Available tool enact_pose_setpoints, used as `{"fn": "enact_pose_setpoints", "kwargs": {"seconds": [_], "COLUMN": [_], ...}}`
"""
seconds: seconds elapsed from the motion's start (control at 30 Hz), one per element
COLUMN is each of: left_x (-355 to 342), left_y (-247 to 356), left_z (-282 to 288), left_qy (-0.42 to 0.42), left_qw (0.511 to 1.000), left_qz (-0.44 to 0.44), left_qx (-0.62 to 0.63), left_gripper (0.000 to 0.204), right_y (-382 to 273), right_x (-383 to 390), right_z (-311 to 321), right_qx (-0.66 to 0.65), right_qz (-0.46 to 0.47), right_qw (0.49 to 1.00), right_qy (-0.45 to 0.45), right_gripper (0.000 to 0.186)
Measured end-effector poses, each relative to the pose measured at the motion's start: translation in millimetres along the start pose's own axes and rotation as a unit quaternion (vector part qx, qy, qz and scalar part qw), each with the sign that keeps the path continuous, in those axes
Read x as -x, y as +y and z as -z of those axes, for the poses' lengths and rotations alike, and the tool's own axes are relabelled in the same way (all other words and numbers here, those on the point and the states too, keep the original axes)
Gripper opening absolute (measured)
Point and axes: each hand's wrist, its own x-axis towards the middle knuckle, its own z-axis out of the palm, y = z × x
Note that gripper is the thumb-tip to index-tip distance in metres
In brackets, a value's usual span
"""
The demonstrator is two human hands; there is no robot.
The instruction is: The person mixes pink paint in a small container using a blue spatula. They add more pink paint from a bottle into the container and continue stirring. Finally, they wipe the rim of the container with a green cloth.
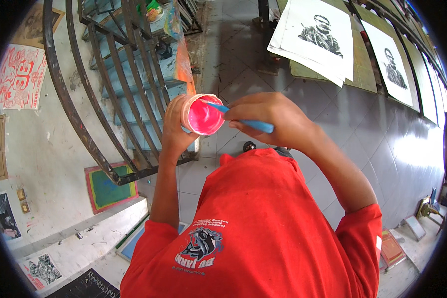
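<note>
My left hand grips a pale round tub of bright pink paint, its open top tipped toward the camera. In my right hand is a blue stick-like tool, its tip inside the tub near the upper rim. Below both hands is the front of my red shirt.
A staircase with dark metal railing rises at left beside a wall with posters and framed screens. Printed portrait sheets lie on slanted racks at upper right, above grey floor tiles. More screens lean at lower right.
</note>
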Motion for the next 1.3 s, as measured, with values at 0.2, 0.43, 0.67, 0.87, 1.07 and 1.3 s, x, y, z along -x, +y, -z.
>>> {"fn": "enact_pose_setpoints", "kwargs": {"seconds": [0.2,0.43,0.67,0.87,1.07,1.3], "left_x": [8,23,25,36,39,47], "left_y": [-2,-3,2,-8,-8,-26], "left_z": [-4,-12,-6,-6,4,11], "left_qy": [0.064,0.117,0.117,0.13,0.123,0.154], "left_qw": [0.997,0.992,0.992,0.988,0.991,0.987], "left_qz": [-0.029,-0.03,-0.047,-0.021,-0.033,-0.026], "left_qx": [0.01,0.022,0.024,0.078,0.029,0.049], "left_gripper": [0.097,0.105,0.099,0.101,0.105,0.111], "right_y": [-16,-13,-50,-53,-60,-65], "right_x": [18,16,13,6,7,-4], "right_z": [-23,-57,-30,-38,-57,-64], "right_qx": [-0.129,-0.354,-0.072,-0.151,-0.159,-0.069], "right_qz": [-0.192,-0.293,-0.144,-0.182,-0.192,-0.116], "right_qw": [0.973,0.859,0.987,0.962,0.963,0.988], "right_qy": [0.016,0.224,0.021,0.138,0.098,0.073], "right_gripper": [0.012,0.011,0.011,0.012,0.013,0.013]}}
